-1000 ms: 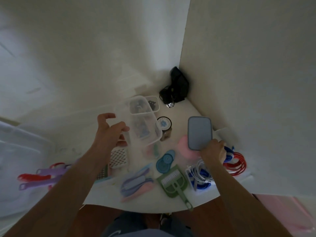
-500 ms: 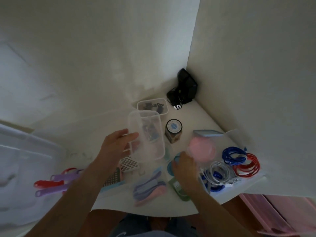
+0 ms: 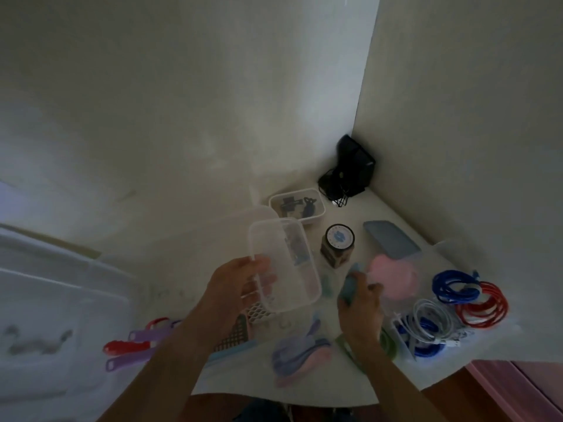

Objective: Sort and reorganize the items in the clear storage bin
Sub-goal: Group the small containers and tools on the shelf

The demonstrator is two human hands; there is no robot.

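**Clear box held up over a cluttered corner counter**

Left hand [image 3: 240,287] grips a small clear plastic box [image 3: 285,264] by its near left edge, thumb on top, fingers curled beneath; box is lifted above the white counter [image 3: 359,214] and tilted. A few small dark and blue bits show through its far end, too blurred to name.

Right hand [image 3: 361,303] is curled round a soft light-blue item [image 3: 350,283], held just off the counter beside a pink round object [image 3: 396,280]. What the blue item is I cannot tell.

Behind the held box, a second small clear tub [image 3: 297,205] sits on the counter with black clips inside. To its right, a brown jar [image 3: 337,246] with a black lid stands upright. A grey-blue lid [image 3: 391,239] lies flat near the right wall. Black device with cords [image 3: 350,172] sits in the corner.

Near right: coiled blue cable [image 3: 455,286], red cable [image 3: 484,306] touching it, white cable [image 3: 429,325] in front. Near edge: bag of pastel pieces [image 3: 300,354]. Left: purple and red straps [image 3: 134,345], and a large clear storage bin [image 3: 45,300] at the far left, contents hazy.
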